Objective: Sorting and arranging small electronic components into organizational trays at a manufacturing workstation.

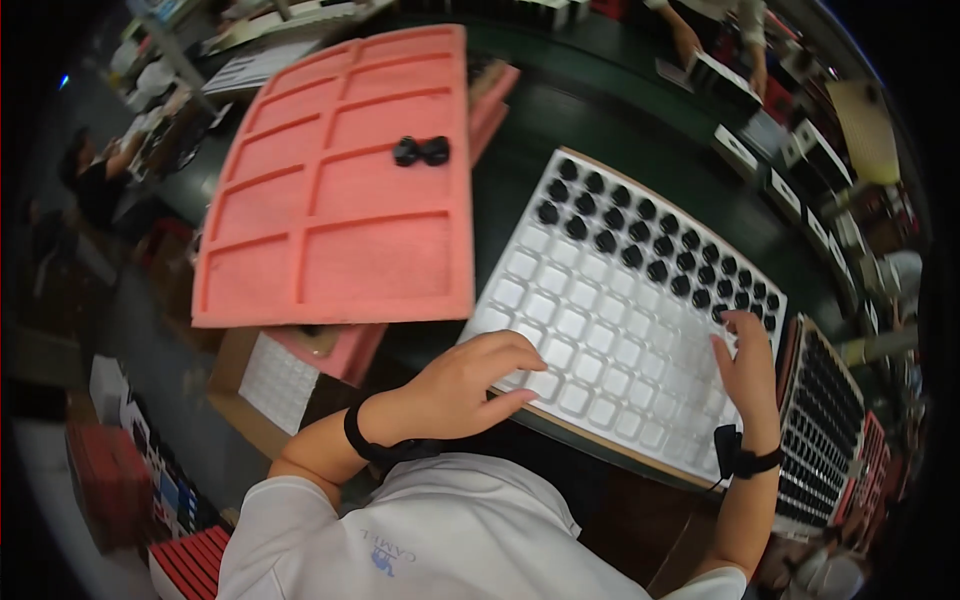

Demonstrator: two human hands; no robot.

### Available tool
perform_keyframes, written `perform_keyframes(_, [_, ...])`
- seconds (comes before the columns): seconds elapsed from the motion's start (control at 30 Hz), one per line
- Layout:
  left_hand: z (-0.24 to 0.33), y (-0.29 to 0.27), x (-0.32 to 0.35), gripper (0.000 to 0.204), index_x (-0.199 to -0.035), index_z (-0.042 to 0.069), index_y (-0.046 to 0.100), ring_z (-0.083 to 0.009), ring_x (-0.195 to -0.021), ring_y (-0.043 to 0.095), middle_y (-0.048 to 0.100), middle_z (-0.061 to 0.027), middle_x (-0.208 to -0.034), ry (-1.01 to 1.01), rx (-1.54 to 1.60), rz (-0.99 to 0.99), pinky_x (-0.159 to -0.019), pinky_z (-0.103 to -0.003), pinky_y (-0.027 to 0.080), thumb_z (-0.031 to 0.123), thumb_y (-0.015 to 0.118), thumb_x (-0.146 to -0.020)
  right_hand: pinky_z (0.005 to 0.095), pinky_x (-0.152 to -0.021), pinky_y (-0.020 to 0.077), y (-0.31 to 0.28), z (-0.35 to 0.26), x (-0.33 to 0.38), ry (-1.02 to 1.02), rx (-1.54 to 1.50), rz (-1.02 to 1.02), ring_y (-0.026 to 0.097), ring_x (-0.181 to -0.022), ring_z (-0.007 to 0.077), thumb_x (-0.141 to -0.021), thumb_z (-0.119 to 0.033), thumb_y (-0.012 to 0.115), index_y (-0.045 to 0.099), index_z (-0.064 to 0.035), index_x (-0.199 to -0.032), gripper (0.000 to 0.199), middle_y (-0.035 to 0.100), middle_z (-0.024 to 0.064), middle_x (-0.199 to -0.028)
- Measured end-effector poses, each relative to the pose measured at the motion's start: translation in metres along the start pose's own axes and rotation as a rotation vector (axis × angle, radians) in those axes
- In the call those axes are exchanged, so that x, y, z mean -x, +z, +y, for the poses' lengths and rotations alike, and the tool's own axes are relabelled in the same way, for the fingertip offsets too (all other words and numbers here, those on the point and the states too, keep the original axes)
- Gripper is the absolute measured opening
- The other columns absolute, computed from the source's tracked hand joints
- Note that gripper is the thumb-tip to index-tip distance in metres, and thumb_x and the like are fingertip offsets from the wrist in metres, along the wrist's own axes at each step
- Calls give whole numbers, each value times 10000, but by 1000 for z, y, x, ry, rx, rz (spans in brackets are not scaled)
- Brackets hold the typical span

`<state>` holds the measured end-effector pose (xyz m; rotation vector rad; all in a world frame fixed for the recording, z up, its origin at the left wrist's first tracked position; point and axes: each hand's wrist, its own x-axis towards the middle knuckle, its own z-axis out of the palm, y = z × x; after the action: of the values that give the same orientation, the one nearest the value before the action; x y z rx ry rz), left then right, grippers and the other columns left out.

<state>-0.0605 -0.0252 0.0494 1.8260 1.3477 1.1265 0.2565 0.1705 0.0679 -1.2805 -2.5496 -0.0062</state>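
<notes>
A white plastic tray [600, 345] with rows of square pockets lies in front of me. Small rounded black pieces [632, 257] fill its far rows, while the nearer pockets hold none. Over the tray's near left corner, my left hand [470, 385] is open, thumb and fingers apart, with nothing in it. My right hand [748, 365] is at the tray's right side. Its forefinger reaches a black piece [720, 313] at the end of a row, and its thumb stands apart from the finger. A pink compartmented tray [375, 240] at the left carries two black pieces [421, 151].
More pink trays [350, 350] lie beneath the upper one, beside an open cardboard box [250, 390]. Another tray filled with black pieces [820, 430] is at the right. Across the dark green table [610, 110], another person's hands hold a box [725, 80]; several boxes [800, 205] line that side.
</notes>
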Motion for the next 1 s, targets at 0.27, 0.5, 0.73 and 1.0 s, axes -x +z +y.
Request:
perform_keyframes(0.27, [44,-73,6,249,-1023,2,596,-263,-934,583,595,-121,-1012,41,-148,-90,-816,-332,473,39,655,-784,282,-673,451,-10,-152,-72,-435,-728,-255,558,-815,179,-812,-100,645,585,-38,-1004,210,576,59,-910])
perform_keyframes(0.5, [28,-158,-35,193,-929,-8,628,-235,-828,618,635,-125,-850,-216,-256,87,-727,-326,490,143,628,-809,347,-758,462,18,-226,-147,-617,-661,-75,564,-878,265,-793,-103,647,594,-35,-1004,228,581,101,-937])
perform_keyframes(0.73, [-32,-185,-82,308,-1058,29,591,-342,-940,585,603,-194,-1002,-264,-804,89,-827,-392,464,117,593,-763,395,-840,427,62,-267,-191,-569,-457,221,510,-951,336,-764,-85,655,598,-28,-983,234,558,129,-943])
perform_keyframes(1.0, [-52,-181,-87,240,-990,42,539,-355,-901,569,587,-187,-935,-185,-770,121,-793,-414,458,138,602,-780,297,-698,449,54,-260,-187,-499,-710,191,541,-763,218,-766,-56,671,594,-17,-958,211,551,80,-900])
